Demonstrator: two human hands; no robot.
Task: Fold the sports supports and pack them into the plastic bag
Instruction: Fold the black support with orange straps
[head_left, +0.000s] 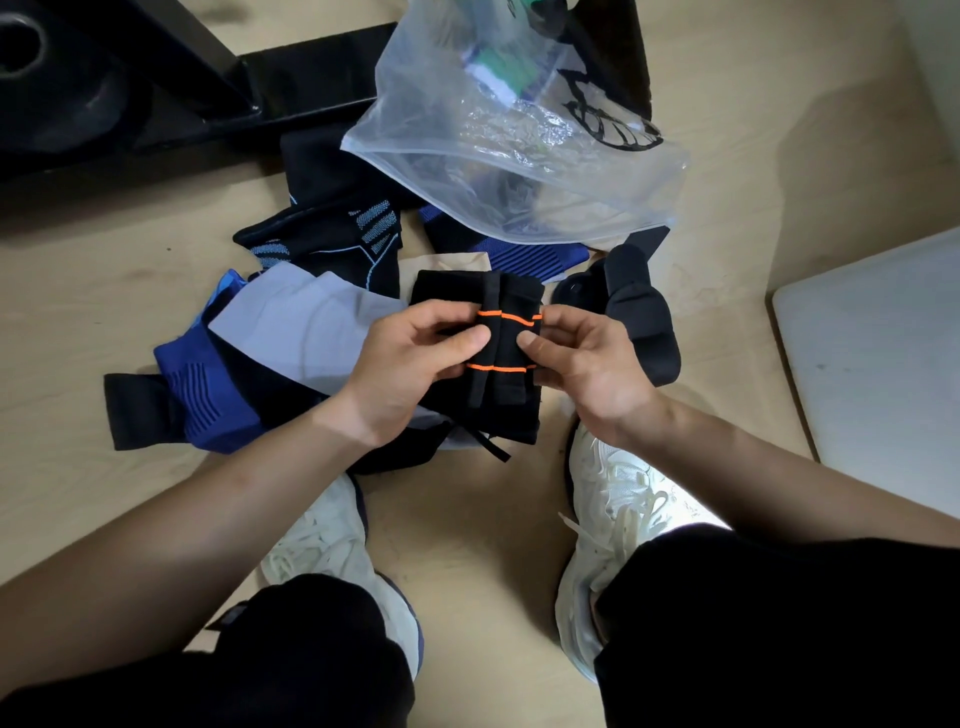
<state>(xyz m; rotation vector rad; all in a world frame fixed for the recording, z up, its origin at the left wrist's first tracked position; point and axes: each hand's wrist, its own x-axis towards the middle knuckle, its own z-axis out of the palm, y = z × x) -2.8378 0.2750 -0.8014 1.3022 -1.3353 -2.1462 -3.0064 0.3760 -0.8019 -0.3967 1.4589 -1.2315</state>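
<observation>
1. While the left hand (410, 364) and the right hand (587, 364) both hold the black support with orange stripes (506, 343), the step in hand seems to be the folding of this piece. It is held above the floor, on the near side of the plastic bag (519, 156), and does not touch it.
2. Each hand pinches one side edge of the support, with the thumb pressed on the front and the other fingers curled behind. The two thumbs are near each other.
3. A thin strap end (496, 451) hangs loose from the edge of the support farthest from the bag.
4. The bag lies on the floor with some things inside. Its long edge faces the person. I cannot tell if this mouth is open.
5. Blue and grey supports (291, 322) lie to the near left of the bag, and a black wrap (639, 306) lies just beside its near right corner. I judge these are not yet folded.
6. The next move calls for tucking in the strap, then one hand must hold the fold alone so the other can open the bag.
</observation>
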